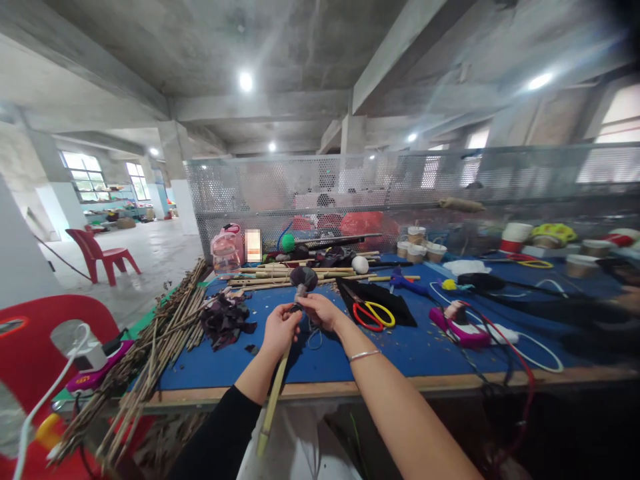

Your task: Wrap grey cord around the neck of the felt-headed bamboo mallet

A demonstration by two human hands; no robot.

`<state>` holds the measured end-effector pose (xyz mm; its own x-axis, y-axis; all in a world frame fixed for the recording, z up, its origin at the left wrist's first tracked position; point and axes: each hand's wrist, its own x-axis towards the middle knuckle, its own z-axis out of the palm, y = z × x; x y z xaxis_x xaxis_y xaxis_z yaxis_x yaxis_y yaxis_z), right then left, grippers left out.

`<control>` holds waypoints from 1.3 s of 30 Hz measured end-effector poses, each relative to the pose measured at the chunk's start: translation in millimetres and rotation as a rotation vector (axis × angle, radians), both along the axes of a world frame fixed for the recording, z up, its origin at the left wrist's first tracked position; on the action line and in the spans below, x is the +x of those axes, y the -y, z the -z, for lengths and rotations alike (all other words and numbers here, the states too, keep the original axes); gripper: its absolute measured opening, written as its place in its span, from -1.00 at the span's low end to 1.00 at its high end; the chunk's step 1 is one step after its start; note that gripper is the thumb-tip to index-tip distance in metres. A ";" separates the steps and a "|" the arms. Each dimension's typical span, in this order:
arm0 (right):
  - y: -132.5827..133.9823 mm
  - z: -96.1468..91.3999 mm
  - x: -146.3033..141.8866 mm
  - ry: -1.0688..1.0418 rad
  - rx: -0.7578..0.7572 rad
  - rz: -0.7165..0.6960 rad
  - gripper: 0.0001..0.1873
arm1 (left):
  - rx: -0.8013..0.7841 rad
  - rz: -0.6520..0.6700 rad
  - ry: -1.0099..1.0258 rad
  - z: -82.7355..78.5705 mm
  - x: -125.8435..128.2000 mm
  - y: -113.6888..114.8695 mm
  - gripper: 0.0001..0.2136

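Note:
In the head view, a pale bamboo stick [273, 400] slants up between my hands and carries a dark, cloth-covered ball [303, 279] at its top end. My left hand [281, 330] is closed round the stick below the ball. Just above it, my right hand [320, 312] pinches the wrapped greyish neck of the stick. A thin pale cord [315, 339] hangs in a loop below my right fingers. Dark fabric scraps [227, 320] lie left of my hands. To the right, scissors [373, 315] with red and yellow handles rest on black cloth [405, 308].
Bundled dry twigs [165, 327] cover the table's left end. Behind my hands lie bamboo sticks [265, 273] and a white ball [360, 265]. Purple power strips [460, 330] with cables, paper cups [416, 252] and a pink bottle [226, 250] stand around. A perforated metal screen [280, 180] closes the back.

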<state>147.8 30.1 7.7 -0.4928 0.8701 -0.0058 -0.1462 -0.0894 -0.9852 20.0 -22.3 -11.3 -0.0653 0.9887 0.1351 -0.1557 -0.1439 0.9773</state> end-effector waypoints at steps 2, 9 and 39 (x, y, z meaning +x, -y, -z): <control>0.8 -3.6 4.7 -0.015 -0.039 -0.023 -0.70 | 0.011 -0.006 0.017 -0.9 -1.0 0.3 -0.66; 4.9 -11.1 10.6 -0.209 -0.041 -0.074 -0.71 | -0.004 -0.007 0.025 -7.0 1.5 4.5 -0.63; 2.4 -6.1 8.0 0.025 -0.027 0.026 -0.63 | -0.025 -0.058 0.076 -12.9 -1.2 5.2 -0.64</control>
<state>155.8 27.7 13.8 -0.4697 0.8818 -0.0416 -0.1241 -0.1126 -0.9859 18.8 -27.5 1.6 -0.1316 0.9859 0.1030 -0.2216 -0.1305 0.9664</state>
